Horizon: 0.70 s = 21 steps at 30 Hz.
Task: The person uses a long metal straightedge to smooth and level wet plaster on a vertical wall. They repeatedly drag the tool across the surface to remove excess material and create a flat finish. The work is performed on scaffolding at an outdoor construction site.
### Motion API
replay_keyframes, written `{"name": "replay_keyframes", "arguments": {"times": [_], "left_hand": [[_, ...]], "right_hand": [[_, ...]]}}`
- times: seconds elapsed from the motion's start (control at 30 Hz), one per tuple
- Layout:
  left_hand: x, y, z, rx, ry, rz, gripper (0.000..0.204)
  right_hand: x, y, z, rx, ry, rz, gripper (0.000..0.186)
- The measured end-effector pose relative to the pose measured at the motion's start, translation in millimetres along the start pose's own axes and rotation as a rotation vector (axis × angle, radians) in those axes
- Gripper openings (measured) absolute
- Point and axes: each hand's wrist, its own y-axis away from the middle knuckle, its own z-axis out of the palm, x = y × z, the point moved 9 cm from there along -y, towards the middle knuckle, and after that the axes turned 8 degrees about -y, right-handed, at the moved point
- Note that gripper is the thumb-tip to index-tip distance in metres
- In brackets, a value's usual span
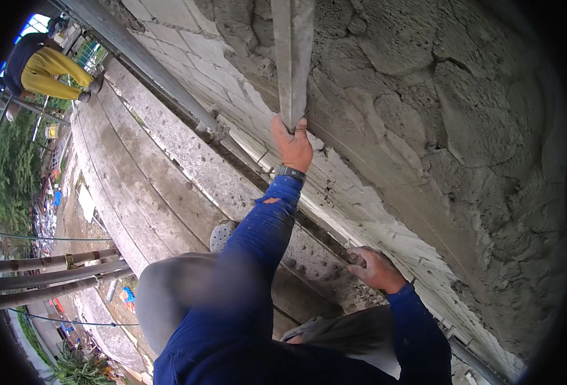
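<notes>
My left hand (294,149) grips the lower end of a long, straight, mortar-smeared screed bar (294,61), thumb on one side and fingers on the other. The bar runs up along the wall past the top of the view, over rough grey plaster (386,83). Lower and to the right, my right hand (381,272) is closed, fingers curled around a small dark grey lump of mortar (357,259). It is close to the bare block wall (367,215) below the plaster's edge. A thin string line (418,218) crosses the plaster.
I am on scaffold planks (148,167) spattered with mortar. A metal pipe (142,61) runs between planks and wall, beside a gap. At the far left end, a person in yellow trousers (52,69) bends over. Scaffold poles (59,273) jut out at left, with ground far below.
</notes>
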Motion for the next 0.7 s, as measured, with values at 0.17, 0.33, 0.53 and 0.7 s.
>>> {"name": "replay_keyframes", "arguments": {"times": [0.17,0.33,0.53,0.7], "left_hand": [[-14.6,-90.4,-28.3,0.105,-0.112,-0.014,0.054],[-23.0,-118.9,-25.4,0.062,-0.026,-0.002,0.066],[14.0,-34.2,-7.0,0.059,0.145,-0.024,0.032],[21.4,33.4,15.7,-0.031,0.072,0.099,0.035]], "right_hand": [[-6.6,9.0,-7.9,0.017,-0.024,-0.01,0.049],[9.8,19.9,-10.9,0.012,0.02,0.033,0.052],[-0.7,14.8,-7.5,-0.013,-0.008,0.055,0.053],[-7.1,-5.0,6.5,0.007,0.041,-0.064,0.051]]}}
